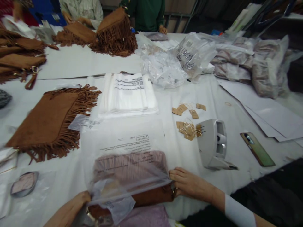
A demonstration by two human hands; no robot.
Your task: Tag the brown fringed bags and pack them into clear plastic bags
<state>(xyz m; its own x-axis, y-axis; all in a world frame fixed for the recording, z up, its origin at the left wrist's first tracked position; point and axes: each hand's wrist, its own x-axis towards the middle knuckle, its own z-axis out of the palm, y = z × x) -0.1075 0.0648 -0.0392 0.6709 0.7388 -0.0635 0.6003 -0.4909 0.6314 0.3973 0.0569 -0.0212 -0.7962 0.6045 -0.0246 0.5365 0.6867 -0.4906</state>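
Observation:
A brown suede bag (153,196) lies partly inside a clear printed plastic bag (132,137) in front of me, with its fringe showing pinkish through the film. At the left corner of the plastic bag's opening, my left hand (72,206) is closed on the edge. My right hand (187,183) pinches the opposite corner beside the suede bag's metal ring. A small loose piece of clear film (120,205) lies over the suede bag's near side. Mauve material (146,217) shows at the bottom edge.
Another fringed bag (47,116) lies to the left. Beyond the plastic bag is a stack of white printed bags (130,94). Cardboard tags (187,129), a white tag-dispenser-like device (211,145) and a phone (257,149) are on the right. People (148,15) stand across the table.

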